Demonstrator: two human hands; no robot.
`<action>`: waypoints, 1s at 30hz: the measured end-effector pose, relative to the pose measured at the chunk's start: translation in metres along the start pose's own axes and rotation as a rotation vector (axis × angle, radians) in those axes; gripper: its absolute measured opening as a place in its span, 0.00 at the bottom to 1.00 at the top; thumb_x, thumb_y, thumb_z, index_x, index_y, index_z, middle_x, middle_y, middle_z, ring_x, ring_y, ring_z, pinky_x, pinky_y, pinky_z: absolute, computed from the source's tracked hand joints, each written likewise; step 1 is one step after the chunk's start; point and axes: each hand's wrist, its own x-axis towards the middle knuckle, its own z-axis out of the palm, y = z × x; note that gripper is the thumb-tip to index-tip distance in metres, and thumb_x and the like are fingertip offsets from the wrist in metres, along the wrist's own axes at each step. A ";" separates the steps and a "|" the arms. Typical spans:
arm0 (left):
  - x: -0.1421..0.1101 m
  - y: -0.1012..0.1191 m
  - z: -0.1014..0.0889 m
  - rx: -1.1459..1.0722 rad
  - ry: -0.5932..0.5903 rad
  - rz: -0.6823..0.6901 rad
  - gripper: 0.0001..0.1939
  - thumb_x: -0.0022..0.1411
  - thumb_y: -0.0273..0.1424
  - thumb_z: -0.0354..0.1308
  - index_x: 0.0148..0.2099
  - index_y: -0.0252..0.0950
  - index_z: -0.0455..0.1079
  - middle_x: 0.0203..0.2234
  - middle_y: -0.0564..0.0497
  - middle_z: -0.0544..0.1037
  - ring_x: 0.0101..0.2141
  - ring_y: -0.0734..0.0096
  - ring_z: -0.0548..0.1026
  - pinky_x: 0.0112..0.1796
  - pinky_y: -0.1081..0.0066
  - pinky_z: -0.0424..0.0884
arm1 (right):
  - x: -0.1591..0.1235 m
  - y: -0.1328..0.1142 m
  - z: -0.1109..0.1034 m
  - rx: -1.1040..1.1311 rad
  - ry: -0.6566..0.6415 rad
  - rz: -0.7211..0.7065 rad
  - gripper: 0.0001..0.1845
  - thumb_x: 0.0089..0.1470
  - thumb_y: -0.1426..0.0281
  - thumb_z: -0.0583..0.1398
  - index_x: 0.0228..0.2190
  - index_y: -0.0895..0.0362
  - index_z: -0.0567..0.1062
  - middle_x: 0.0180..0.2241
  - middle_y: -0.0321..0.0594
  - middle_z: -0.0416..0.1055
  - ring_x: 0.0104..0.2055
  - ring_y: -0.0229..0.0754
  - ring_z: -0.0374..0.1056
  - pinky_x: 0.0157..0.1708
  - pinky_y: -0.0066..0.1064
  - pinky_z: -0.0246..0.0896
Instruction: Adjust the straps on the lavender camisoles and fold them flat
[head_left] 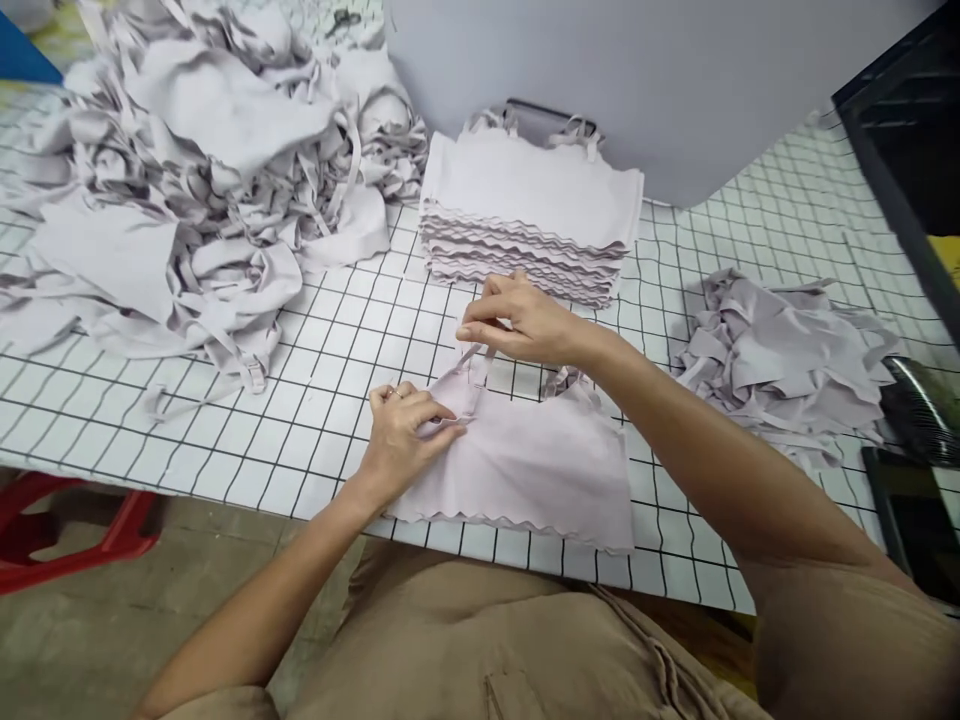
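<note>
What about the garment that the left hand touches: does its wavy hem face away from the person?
No, the garment has its wavy hem along the side nearest the person's brown clothing.

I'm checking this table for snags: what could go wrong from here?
The narrow strap at the right hand could twist. The garment under the left hand lies near the table's front edge, so it might slide off. The layered stack stands just beyond the right hand; a bump could disturb it.

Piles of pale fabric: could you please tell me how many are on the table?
3: a large heap at the left, a neat stack beyond the right hand, and a smaller heap at the right. The grey panel may hide more.
</note>
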 end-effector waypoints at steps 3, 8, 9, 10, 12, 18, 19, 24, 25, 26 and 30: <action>0.000 0.000 0.001 -0.007 -0.013 -0.010 0.05 0.57 0.30 0.71 0.32 0.41 0.77 0.27 0.56 0.80 0.36 0.64 0.73 0.48 0.57 0.54 | 0.019 0.003 0.008 -0.012 0.022 0.018 0.21 0.66 0.58 0.54 0.26 0.57 0.74 0.24 0.36 0.62 0.41 0.45 0.58 0.58 0.57 0.41; -0.003 -0.004 -0.006 -0.014 0.034 -0.012 0.07 0.59 0.33 0.69 0.40 0.41 0.78 0.33 0.53 0.78 0.39 0.61 0.74 0.48 0.56 0.58 | 0.016 0.012 0.010 0.175 0.174 0.006 0.10 0.60 0.64 0.61 0.38 0.56 0.79 0.37 0.41 0.73 0.44 0.45 0.65 0.54 0.48 0.56; -0.004 -0.004 -0.012 -0.019 0.081 -0.004 0.10 0.59 0.35 0.69 0.44 0.42 0.77 0.36 0.51 0.77 0.41 0.60 0.74 0.49 0.55 0.59 | 0.006 0.015 0.004 0.248 0.265 0.003 0.11 0.59 0.64 0.62 0.41 0.55 0.79 0.41 0.42 0.74 0.45 0.44 0.66 0.52 0.44 0.60; -0.003 -0.003 -0.018 -0.027 0.131 0.005 0.14 0.60 0.36 0.68 0.48 0.42 0.76 0.40 0.50 0.76 0.44 0.58 0.74 0.49 0.55 0.61 | -0.006 0.020 -0.005 0.306 0.371 0.021 0.13 0.58 0.63 0.62 0.44 0.54 0.78 0.44 0.43 0.74 0.45 0.44 0.68 0.50 0.41 0.62; 0.001 0.003 -0.033 -0.050 0.199 0.024 0.16 0.62 0.37 0.65 0.52 0.44 0.75 0.44 0.48 0.74 0.48 0.57 0.73 0.50 0.56 0.63 | -0.038 0.031 -0.026 0.313 0.580 0.136 0.12 0.59 0.62 0.61 0.43 0.53 0.79 0.45 0.42 0.75 0.44 0.43 0.69 0.47 0.38 0.65; 0.046 0.042 -0.051 -0.200 -0.108 0.083 0.13 0.63 0.38 0.62 0.48 0.43 0.77 0.39 0.49 0.77 0.44 0.62 0.75 0.47 0.61 0.69 | -0.120 0.058 -0.039 -0.012 0.552 0.416 0.06 0.55 0.70 0.60 0.29 0.56 0.79 0.33 0.42 0.76 0.40 0.46 0.67 0.45 0.42 0.60; 0.056 0.048 -0.045 -0.216 -0.173 0.090 0.12 0.62 0.39 0.63 0.47 0.42 0.77 0.38 0.49 0.78 0.43 0.62 0.75 0.46 0.61 0.69 | -0.125 0.060 -0.034 -0.032 0.502 0.405 0.06 0.55 0.70 0.60 0.30 0.56 0.79 0.34 0.43 0.76 0.41 0.47 0.66 0.46 0.43 0.59; 0.099 0.076 0.001 -0.227 -0.368 0.087 0.11 0.58 0.35 0.63 0.41 0.38 0.79 0.37 0.47 0.81 0.36 0.64 0.77 0.37 0.66 0.71 | -0.125 0.061 -0.009 -0.231 0.397 0.466 0.07 0.55 0.70 0.61 0.35 0.56 0.79 0.40 0.47 0.74 0.47 0.52 0.61 0.51 0.52 0.52; 0.104 0.081 0.011 -0.220 -0.376 0.083 0.09 0.57 0.34 0.63 0.40 0.37 0.79 0.36 0.47 0.81 0.35 0.65 0.77 0.36 0.67 0.71 | -0.124 0.061 -0.007 -0.259 0.398 0.478 0.06 0.55 0.72 0.60 0.33 0.57 0.79 0.39 0.48 0.73 0.47 0.52 0.61 0.51 0.53 0.51; 0.109 0.086 0.021 -0.209 -0.377 0.084 0.08 0.57 0.33 0.63 0.38 0.37 0.79 0.36 0.47 0.82 0.34 0.66 0.77 0.36 0.68 0.71 | -0.124 0.061 -0.006 -0.270 0.409 0.481 0.07 0.56 0.73 0.59 0.32 0.58 0.78 0.38 0.48 0.73 0.46 0.52 0.60 0.50 0.52 0.52; 0.118 0.101 0.054 -0.047 -0.364 0.146 0.06 0.59 0.33 0.64 0.32 0.37 0.79 0.32 0.48 0.80 0.31 0.66 0.75 0.35 0.67 0.69 | -0.133 0.058 -0.007 -0.238 0.446 0.411 0.12 0.57 0.78 0.55 0.38 0.58 0.79 0.40 0.46 0.72 0.45 0.48 0.60 0.47 0.46 0.55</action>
